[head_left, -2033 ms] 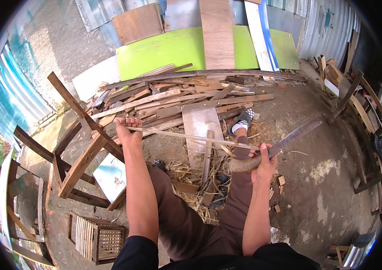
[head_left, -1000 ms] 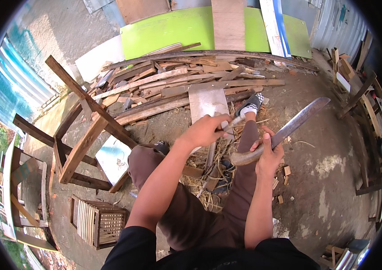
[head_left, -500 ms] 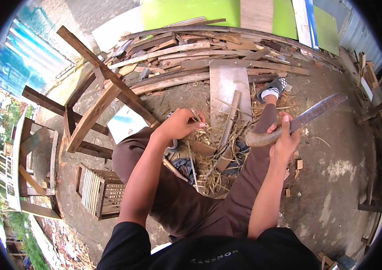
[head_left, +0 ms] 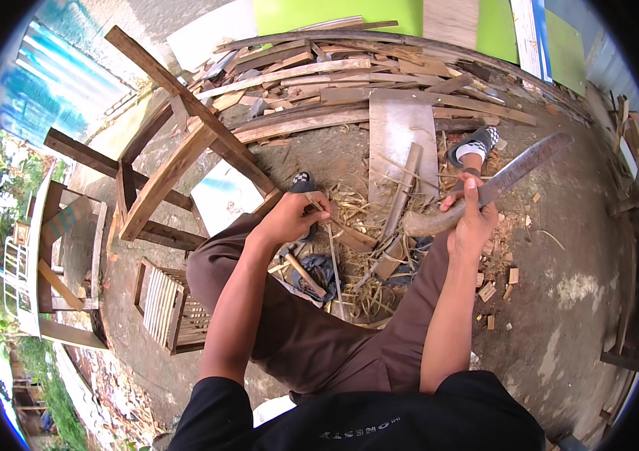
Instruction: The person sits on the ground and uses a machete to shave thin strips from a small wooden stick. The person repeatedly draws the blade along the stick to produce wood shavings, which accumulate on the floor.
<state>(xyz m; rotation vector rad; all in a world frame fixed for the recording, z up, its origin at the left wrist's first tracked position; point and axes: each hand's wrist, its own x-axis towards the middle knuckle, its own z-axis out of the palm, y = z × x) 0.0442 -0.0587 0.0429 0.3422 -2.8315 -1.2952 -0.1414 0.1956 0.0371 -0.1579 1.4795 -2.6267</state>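
Note:
My right hand [head_left: 474, 222] is wrapped around the pale wooden handle of a machete [head_left: 528, 168]. Its long, dull blade points up to the far right, and the rounded butt of the handle sticks out toward the left. My left hand [head_left: 294, 219] pinches a thin wooden strip [head_left: 312, 201] between thumb and fingers, in front of my left knee. The two hands are well apart, and the blade does not touch the strip. Below and between them lie scattered shavings [head_left: 364, 297] and a short wood block [head_left: 355, 237].
A wooden-handled tool [head_left: 306, 275] lies on black plastic [head_left: 324, 264] between my legs. A wooden frame [head_left: 206, 128] stands at left, near a slatted crate [head_left: 160, 310]. Piled planks [head_left: 297, 98] cross the far side, and a flat board [head_left: 402, 124] leans there. Wood chips [head_left: 488, 292] lie at right.
The whole view has shifted slightly, with the scene sliding right and down. Both hands sit a little further left against the floor, each keeping its hold.

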